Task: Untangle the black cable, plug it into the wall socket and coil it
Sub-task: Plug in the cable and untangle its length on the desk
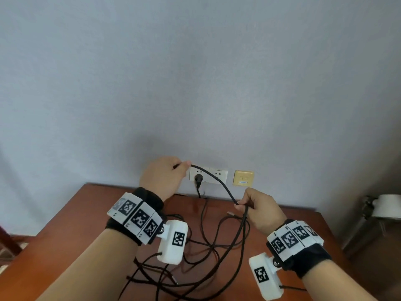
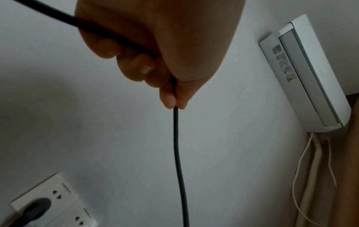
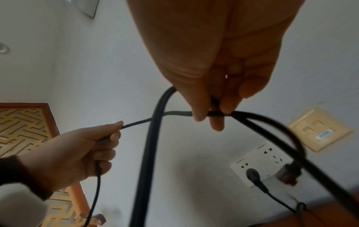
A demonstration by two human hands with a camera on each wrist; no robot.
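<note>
Thin black rubber cable (image 1: 219,183): plugged into white double wall socket (image 1: 208,175), slack tangled on brown wooden table (image 1: 71,213) below. Left hand (image 1: 161,175), right hand (image 1: 260,210): fingers pinching cable before socket.

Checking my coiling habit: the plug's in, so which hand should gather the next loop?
Probably the right hand: it already pinches looped black cable, nearest the slack on the table. The left hand just holds one strand.

No legible text anywhere. AC unit (image 2: 307,73): grey label strip, print too blurred to read; yellow triangle warning sign below it. Sockets (image 3: 260,162): tiny print, unreadable. Wristbands (image 1: 136,218): b/w square marker codes, no words.
</note>
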